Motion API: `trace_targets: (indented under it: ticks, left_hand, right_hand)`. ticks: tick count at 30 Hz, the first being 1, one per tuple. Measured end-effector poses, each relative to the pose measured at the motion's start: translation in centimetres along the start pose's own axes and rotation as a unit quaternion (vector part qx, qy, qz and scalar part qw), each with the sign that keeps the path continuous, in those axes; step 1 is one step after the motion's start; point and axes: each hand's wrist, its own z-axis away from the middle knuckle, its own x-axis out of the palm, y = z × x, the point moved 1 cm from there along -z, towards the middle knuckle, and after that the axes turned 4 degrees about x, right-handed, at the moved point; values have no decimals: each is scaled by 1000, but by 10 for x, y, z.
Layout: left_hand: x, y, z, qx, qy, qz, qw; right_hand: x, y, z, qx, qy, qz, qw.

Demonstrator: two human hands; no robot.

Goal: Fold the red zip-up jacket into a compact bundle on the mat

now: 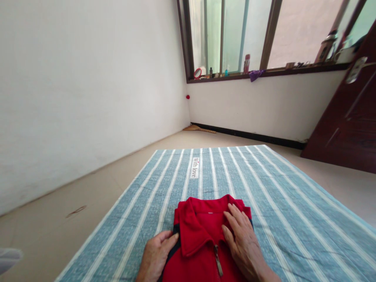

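Note:
A folded red jacket [199, 260] with navy side panels, a turned-down collar and a front zipper lies on a table covered by a blue-and-white striped cloth [135, 219]. The metal zipper pull hangs at the middle of its chest. My left hand [157, 252] is at the jacket's left edge, thumb on the navy part and fingers curled at the side, their tips partly hidden. Across the right half of the collar lies my right hand [242, 239], flat with its fingers stretched out.
A white wall [88, 90] runs along the left. Beyond the table stand a windowsill [223, 77] with bottles, a purple cloth [256, 75] and a red-framed mirror [197, 73]. A broom [199, 128] lies in the corner; a dark red door [346, 117] leans in at right.

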Motion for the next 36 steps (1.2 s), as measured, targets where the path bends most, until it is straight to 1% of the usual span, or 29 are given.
trace_targets:
  ticks: [10, 14, 22, 27, 31, 36]
  left_hand:
    - [-1, 0, -1, 3, 0, -8, 1000]
    - [-2, -4, -4, 1, -8, 2, 1000]
    - [-4, -12, -9, 12, -13, -9, 1000]
    - [-2, -9, -7, 3, -11, 8, 1000]
    - [-1, -5, -5, 4, 3, -9, 1000]
    - [-1, -4, -5, 3, -3, -6, 1000]
  right_hand:
    - [-1, 0, -1, -1, -11, 16, 1000]
    - [-1, -1, 1, 1, -15, 17, 1000]
    - [-1, 0, -1, 9, -18, -8, 1000]
    - [-1, 0, 0, 15, -15, -19, 1000]
    - [-1, 0, 0, 15, -16, -23, 999]
    - [0, 1, 1, 10, -13, -20, 1000]
